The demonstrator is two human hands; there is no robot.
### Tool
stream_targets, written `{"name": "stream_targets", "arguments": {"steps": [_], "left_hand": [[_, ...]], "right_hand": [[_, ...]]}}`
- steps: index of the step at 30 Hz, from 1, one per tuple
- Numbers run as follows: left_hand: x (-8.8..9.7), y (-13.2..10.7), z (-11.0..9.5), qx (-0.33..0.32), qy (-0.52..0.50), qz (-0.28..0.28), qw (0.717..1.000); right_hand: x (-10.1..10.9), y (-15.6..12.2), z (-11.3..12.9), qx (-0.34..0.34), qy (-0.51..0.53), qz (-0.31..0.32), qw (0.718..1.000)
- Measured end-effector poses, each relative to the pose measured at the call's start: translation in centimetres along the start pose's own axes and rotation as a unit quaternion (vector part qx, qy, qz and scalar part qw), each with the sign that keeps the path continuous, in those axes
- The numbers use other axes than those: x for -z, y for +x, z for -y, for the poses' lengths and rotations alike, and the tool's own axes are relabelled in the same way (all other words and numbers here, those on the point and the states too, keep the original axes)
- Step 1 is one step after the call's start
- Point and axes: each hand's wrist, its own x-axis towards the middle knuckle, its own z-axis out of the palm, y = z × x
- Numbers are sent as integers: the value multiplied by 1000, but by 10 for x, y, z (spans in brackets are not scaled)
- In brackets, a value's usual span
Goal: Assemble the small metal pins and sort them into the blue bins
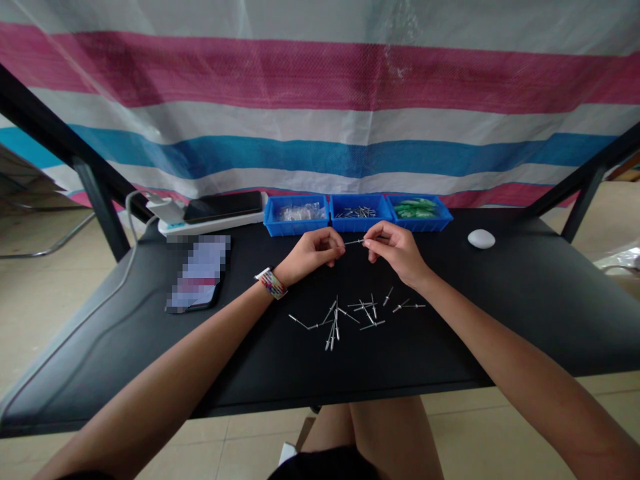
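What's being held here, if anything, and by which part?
A blind rivet, held by its two ends: the left hand at the thin end, the right hand at the opposite end.

2 hands (316, 255) hold 1 metal rivet (355, 241) near 3 blue bins (355, 225).

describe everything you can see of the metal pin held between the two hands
The metal pin is thin, straight and silvery, and looks slightly thicker toward its right end. It is held nearly level over the black table, in front of the middle blue tray. Its ends run into the left hand and the right hand, which hide both tips.
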Motion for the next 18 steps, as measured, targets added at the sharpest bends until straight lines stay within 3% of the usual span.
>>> {"name": "stream_targets", "arguments": {"steps": [5,7,13,16,18], "left_hand": [[0,2,1,11,-30,-4,999],[0,2,1,13,-33,-3,999],[1,1,3,21,-30,-4,999],[2,2,4,18,-31,-4,999],[2,2,4,12,-31,-6,999]], "right_hand": [[13,15,-4,93,-106,-175,974],[20,22,-8,113,-184,-200,956],[27,14,-5,141,-303,-110,936],[15,-1,7,152,-287,-8,946],[2,-12,14,163,-263,97,946]]}}
